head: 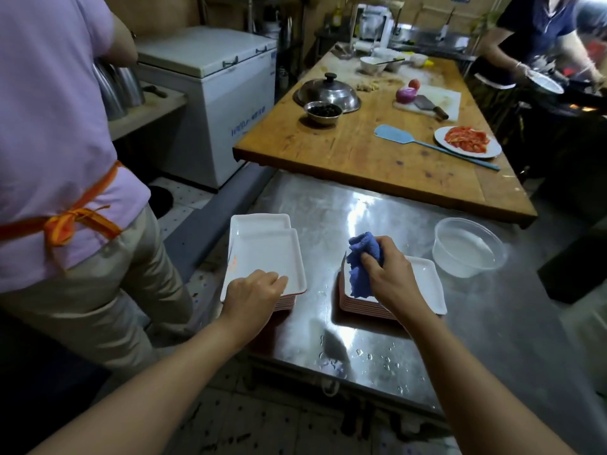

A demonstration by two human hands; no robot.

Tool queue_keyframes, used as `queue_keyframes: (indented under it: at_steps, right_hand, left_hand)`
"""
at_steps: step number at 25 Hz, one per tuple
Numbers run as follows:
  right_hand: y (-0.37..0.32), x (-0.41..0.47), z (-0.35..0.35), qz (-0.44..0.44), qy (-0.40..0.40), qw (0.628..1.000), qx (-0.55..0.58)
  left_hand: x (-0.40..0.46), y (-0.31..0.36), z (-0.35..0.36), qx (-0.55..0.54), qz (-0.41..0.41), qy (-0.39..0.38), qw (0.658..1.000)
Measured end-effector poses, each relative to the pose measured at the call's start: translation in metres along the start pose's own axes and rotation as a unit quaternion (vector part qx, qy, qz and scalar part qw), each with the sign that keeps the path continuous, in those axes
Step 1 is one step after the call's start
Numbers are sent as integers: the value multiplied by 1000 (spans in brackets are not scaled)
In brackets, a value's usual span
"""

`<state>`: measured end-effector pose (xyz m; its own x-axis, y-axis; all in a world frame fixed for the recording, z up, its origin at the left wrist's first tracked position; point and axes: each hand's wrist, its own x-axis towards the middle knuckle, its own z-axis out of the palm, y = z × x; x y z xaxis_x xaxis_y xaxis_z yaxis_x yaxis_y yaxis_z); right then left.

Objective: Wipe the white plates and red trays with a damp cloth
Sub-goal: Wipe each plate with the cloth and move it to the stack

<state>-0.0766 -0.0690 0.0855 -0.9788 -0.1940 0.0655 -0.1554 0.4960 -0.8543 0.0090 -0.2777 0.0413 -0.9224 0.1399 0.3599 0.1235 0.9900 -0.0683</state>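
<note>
Two stacks of rectangular plates, white inside with red undersides, stand on the steel table [460, 330]. The left stack [266, 254] sits at the table's left edge, its top plate lying askew over the one below. My left hand [251, 295] grips the near edge of that top plate. The right stack [427, 284] lies under my right hand [387, 270], which holds a bunched blue cloth [361, 264] just above the stack's left end. My right wrist hides much of the right stack.
A clear plastic tub of water [468, 247] stands right of the right stack. Beyond is a wooden table [361, 152] with a pot lid, bowls, a blue spatula and a plate of tomato. A person in an orange apron [65, 159] stands close at left; another cooks at far right.
</note>
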Motion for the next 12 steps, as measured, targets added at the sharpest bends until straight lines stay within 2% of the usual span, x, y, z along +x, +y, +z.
queue_keyframes:
  at_steps: [4, 7, 9, 12]
  right_hand:
    - [9, -5, 3, 19, -2, 1000, -13]
    - [14, -6, 5, 30, -2, 999, -12]
    - [17, -5, 7, 36, 10, 999, -5]
    - [19, -2, 10, 49, 27, 998, 1]
  left_hand:
    - [-5, 4, 15, 23, -7, -30, 999]
    - [-2, -1, 20, -5, -15, -47, 999]
    - [2, -8, 24, -30, -17, -70, 997]
    - [9, -20, 40, -2, -42, -127, 991]
